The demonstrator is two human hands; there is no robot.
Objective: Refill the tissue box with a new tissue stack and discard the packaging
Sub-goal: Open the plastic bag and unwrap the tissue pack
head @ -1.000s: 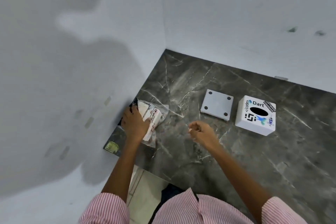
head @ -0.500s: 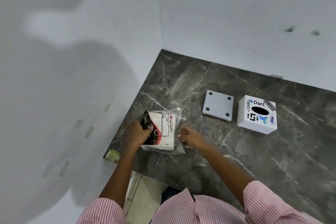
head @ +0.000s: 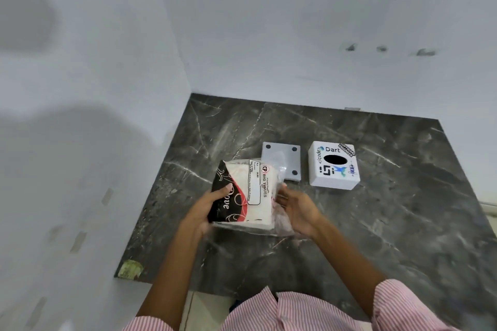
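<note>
While both hands (head: 252, 207) hold the tissue pack (head: 246, 193) above the desk (head: 403, 223), I judge it light, soft, slippery-wrapped; grip its loose right end.

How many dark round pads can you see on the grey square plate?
3 on the grey square plate: two at its far corners, one at the near right corner. A fourth may be hidden behind the tissue pack.

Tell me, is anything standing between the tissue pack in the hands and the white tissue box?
Nothing blocks the countertop path. The tissue pack, held by the left hand and right hand, is still wrapped in plastic. The tissue box stands opening-up; its grey base plate lies beside it.
</note>
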